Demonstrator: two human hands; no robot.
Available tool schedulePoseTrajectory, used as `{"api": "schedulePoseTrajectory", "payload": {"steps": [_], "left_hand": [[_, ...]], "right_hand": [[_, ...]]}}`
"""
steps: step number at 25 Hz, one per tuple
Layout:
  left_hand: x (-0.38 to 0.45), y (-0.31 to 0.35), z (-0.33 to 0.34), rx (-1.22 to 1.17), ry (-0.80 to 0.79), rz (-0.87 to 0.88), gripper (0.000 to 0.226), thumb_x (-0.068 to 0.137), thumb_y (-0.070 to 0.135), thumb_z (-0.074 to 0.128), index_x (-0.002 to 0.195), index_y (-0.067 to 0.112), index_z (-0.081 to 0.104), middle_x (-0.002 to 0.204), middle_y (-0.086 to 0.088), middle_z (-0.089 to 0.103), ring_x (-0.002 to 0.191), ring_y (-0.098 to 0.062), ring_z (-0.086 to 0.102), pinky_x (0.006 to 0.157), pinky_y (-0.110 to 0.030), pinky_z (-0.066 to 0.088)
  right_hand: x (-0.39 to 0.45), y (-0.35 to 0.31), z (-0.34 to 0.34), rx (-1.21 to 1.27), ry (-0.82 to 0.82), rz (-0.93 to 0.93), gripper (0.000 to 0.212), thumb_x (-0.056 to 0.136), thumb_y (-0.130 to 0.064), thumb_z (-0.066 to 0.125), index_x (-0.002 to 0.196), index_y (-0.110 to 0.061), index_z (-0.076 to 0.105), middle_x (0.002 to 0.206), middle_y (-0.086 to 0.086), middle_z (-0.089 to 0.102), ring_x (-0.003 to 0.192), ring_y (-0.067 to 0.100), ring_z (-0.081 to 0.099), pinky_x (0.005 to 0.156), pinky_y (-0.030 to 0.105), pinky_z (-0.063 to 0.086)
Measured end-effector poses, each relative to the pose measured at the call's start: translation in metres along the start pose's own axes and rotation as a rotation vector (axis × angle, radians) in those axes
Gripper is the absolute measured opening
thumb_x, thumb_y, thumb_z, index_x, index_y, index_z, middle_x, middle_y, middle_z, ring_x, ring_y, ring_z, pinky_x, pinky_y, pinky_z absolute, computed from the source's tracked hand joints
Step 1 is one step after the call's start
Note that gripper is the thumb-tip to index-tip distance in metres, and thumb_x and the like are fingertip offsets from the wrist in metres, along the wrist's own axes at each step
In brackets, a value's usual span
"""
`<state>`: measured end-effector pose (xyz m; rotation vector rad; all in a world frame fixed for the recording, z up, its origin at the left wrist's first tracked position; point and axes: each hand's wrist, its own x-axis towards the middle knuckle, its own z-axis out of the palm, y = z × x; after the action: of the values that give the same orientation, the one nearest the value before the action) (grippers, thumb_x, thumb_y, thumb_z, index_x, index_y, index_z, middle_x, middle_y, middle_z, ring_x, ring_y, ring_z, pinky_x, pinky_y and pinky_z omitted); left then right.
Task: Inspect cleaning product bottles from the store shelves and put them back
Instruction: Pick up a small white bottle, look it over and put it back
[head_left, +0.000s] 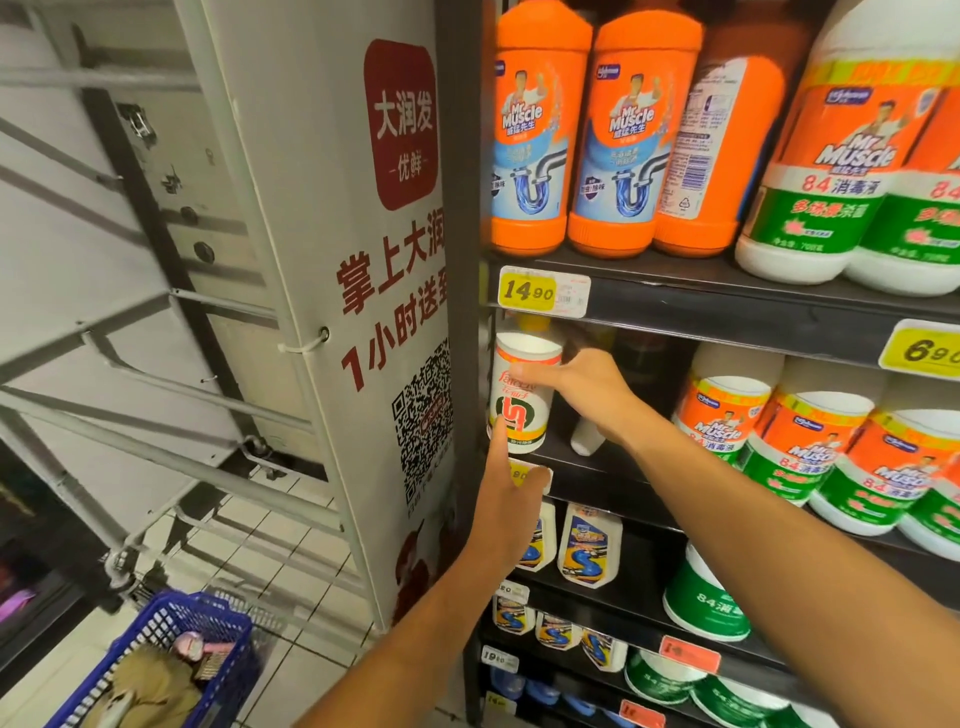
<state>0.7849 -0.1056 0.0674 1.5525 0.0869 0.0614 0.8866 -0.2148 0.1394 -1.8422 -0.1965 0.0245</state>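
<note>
orange bottles (535, 130): Mr Muscle | yellow price tag (527, 291): 14.90 | white pillar sign (400, 124): 大润发

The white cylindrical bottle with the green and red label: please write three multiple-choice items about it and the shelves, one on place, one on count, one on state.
1. Where does the white cylindrical bottle with the green and red label stand?
A. left end of the second shelf
B. in the blue plastic basket
C. top shelf

2. How many orange drain-cleaner bottles stand on the top shelf?
A. one
B. three
C. five

3. What touches the bottle?
A. no hand
B. right hand only
C. both hands

Key: 1 A, it stands beside the shelf post. 2 B, three stand side by side. 3 C, the right hand and the left hand both touch it.
</note>
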Motion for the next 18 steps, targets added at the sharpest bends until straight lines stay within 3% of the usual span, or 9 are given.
{"api": "schedulePoseTrajectory", "payload": {"steps": [10,12,15,18], "left_hand": [[0.005,0.008,-0.001,-0.078,-0.018,0.009,0.068,0.094,-0.003,0.051,0.151,0.026,0.03,0.142,-0.002,0.053,0.132,-0.021,0.05,0.113,-0.05,0.038],[0.004,0.011,-0.003,-0.061,-0.039,0.01,0.067,0.094,-0.003,0.051,0.15,0.028,0.031,0.138,0.008,0.054,0.132,-0.012,0.048,0.112,-0.038,0.039],[0.002,0.017,-0.005,-0.042,-0.061,-0.007,0.068,0.096,0.001,0.05,0.151,0.032,0.026,0.119,0.032,0.049,0.114,0.017,0.046,0.095,-0.012,0.038],[0.0,0.022,-0.008,-0.015,-0.081,-0.015,0.065,0.097,0.004,0.05,0.151,0.031,0.024,0.113,0.036,0.046,0.094,0.031,0.049,0.073,0.0,0.042]], "right_hand": [[0.003,-0.006,0.01,-0.055,-0.026,0.028,0.018,0.075,-0.036,0.083,0.079,-0.029,0.067,0.073,-0.017,0.069,0.06,-0.007,0.068,0.046,0.006,0.045],[0.003,-0.007,0.011,-0.065,-0.029,0.037,0.018,0.076,-0.038,0.082,0.081,-0.028,0.068,0.077,-0.014,0.069,0.062,-0.003,0.069,0.049,0.009,0.047],[0.002,-0.01,0.011,-0.103,-0.039,0.007,0.019,0.079,-0.037,0.08,0.087,-0.027,0.067,0.087,-0.008,0.07,0.073,0.001,0.068,0.06,0.015,0.05],[-0.005,-0.016,0.007,-0.118,-0.07,-0.033,0.015,0.082,-0.035,0.078,0.087,-0.032,0.064,0.093,-0.008,0.07,0.078,0.001,0.067,0.064,0.014,0.05]]}}
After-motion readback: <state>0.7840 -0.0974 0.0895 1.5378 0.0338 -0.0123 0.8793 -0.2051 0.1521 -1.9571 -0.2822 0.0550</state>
